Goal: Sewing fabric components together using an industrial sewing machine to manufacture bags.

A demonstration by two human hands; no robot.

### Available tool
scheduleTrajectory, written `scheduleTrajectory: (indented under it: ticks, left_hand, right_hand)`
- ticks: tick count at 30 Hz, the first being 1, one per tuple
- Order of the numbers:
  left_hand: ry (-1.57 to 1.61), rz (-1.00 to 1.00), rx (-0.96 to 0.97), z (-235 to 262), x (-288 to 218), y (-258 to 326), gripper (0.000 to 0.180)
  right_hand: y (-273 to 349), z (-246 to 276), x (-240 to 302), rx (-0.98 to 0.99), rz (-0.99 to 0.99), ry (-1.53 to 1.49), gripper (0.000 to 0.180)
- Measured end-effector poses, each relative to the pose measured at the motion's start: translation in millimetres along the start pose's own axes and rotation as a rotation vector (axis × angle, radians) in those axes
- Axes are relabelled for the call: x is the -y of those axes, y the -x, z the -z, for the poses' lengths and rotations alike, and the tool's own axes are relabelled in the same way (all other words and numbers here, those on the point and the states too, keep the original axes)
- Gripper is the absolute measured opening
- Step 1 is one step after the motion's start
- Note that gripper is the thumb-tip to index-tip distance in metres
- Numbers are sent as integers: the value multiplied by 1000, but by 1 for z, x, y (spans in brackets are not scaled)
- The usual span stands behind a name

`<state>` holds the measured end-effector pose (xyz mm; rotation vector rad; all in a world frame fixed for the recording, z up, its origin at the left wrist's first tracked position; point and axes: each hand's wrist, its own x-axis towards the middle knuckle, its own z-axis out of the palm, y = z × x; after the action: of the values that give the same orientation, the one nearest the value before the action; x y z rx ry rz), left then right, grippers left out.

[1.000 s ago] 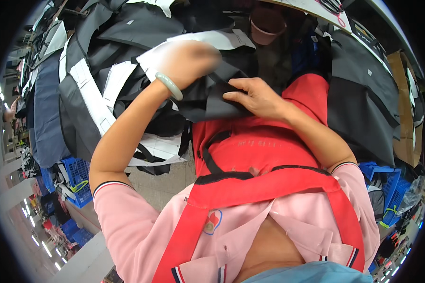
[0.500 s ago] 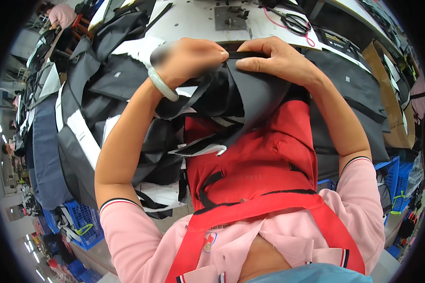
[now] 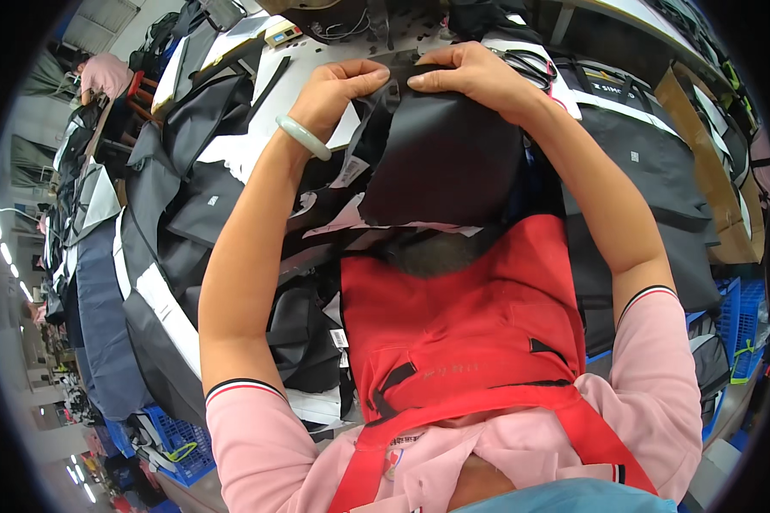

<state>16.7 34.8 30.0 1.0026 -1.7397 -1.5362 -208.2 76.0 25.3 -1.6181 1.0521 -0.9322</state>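
Here, we look down past a bright red cloth apron (image 3: 466, 312), our landmark, worn over a pink short-sleeved shirt (image 3: 261, 436). Just beyond the apron's far edge hangs a smooth black sheet of fabric (image 3: 449, 158), held up by both hands. Beyond the apron and toward its left, the left hand (image 3: 338, 90), a pale green bangle (image 3: 304, 138) at its wrist, pinches the sheet's dark upper edge narrowly between thumb and fingers; we cannot make out exactly where the layers meet. Straight beyond the apron, the right hand (image 3: 470, 77) grips the same edge, thumb in front, its other fingers partly hidden. Farther beyond the apron is a white work table (image 3: 269, 103), cut off by the dark rim. Left of the apron lie heaped black fabric pieces (image 3: 218, 205), too overlapped for us to count. Well right of it stands a brown cardboard box (image 3: 697, 150), its contents unclear.
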Motion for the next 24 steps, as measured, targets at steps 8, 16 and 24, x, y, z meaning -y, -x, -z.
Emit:
scheduleTrajectory:
  ticks: [8, 16, 24]
  left_hand:
    - [88, 153, -111, 0, 8, -37, 24]
    - [257, 121, -85, 17, 27, -55, 24]
    - [277, 104, -83, 22, 22, -60, 23]
  right_hand:
    - [-38, 17, -32, -58, -52, 29, 36]
    - [-59, 18, -45, -92, -65, 18, 38]
    - [-63, 20, -15, -97, -235, -118, 29]
